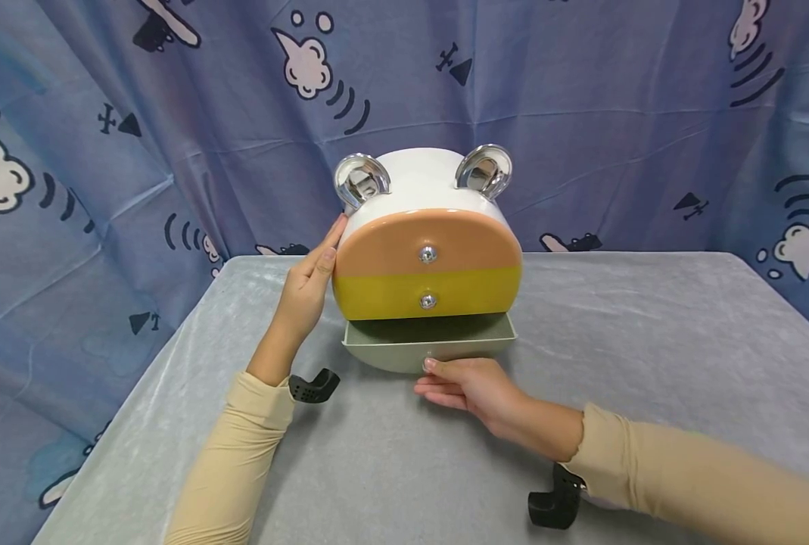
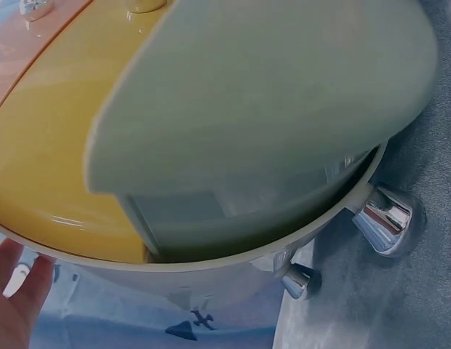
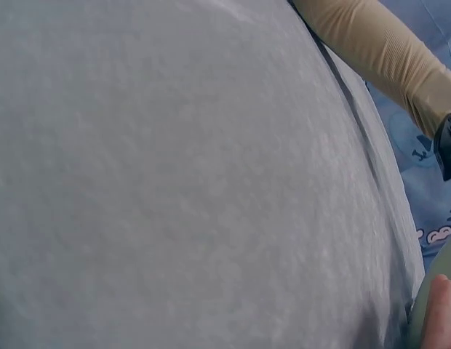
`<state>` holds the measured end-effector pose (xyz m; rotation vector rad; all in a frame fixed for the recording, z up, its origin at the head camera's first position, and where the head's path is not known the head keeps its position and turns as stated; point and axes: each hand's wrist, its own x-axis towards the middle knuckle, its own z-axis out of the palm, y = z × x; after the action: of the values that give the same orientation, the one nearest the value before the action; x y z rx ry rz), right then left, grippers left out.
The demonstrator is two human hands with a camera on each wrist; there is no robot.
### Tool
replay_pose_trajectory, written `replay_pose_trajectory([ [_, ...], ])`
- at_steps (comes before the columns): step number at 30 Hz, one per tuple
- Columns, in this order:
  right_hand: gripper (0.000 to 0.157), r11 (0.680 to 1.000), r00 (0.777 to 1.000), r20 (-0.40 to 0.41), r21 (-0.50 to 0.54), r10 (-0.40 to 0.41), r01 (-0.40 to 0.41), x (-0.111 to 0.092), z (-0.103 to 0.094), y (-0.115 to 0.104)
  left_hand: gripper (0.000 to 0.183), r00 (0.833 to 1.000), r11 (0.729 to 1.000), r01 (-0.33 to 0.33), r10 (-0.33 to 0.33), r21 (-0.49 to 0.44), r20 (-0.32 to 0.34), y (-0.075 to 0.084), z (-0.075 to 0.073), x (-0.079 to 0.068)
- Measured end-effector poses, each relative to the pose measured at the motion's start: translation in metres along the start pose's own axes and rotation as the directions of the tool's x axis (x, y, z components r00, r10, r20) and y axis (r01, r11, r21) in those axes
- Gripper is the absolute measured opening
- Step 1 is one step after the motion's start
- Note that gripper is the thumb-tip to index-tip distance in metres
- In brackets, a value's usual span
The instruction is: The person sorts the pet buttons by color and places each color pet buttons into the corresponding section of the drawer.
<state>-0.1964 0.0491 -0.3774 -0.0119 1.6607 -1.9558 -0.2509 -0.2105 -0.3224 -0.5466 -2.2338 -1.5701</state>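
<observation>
A small rounded drawer cabinet [image 1: 421,168] with a white shell and two chrome ear-shaped pieces stands on the table. Its orange drawer front [image 1: 384,246] and yellow drawer front [image 1: 377,295] are flush, each with a silver knob. The green bottom drawer [image 1: 370,354] is pulled partly out, and no contents show in it. My left hand [image 1: 303,291] rests with extended fingers against the cabinet's left side. With thumb and fingers, my right hand [image 1: 475,390] pinches the green drawer's knob, mostly hidden by the thumb. Chrome feet [image 2: 385,222] show underneath in the left wrist view.
A grey cloth covers the table [image 1: 649,341]. Behind it hangs a blue patterned curtain [image 1: 581,151]. Black wrist mounts [image 1: 315,386] sit at both sleeve cuffs.
</observation>
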Motion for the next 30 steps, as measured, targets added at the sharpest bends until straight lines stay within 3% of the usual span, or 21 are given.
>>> replay_pose_trajectory([
  [30, 0.045, 1.000, 0.997, 0.073, -0.011, 0.017, -0.016, -0.043, 0.001, 0.024, 0.043, 1.000, 1.000, -0.001, 0.001, 0.010, -0.002, 0.002, 0.000, 0.000],
])
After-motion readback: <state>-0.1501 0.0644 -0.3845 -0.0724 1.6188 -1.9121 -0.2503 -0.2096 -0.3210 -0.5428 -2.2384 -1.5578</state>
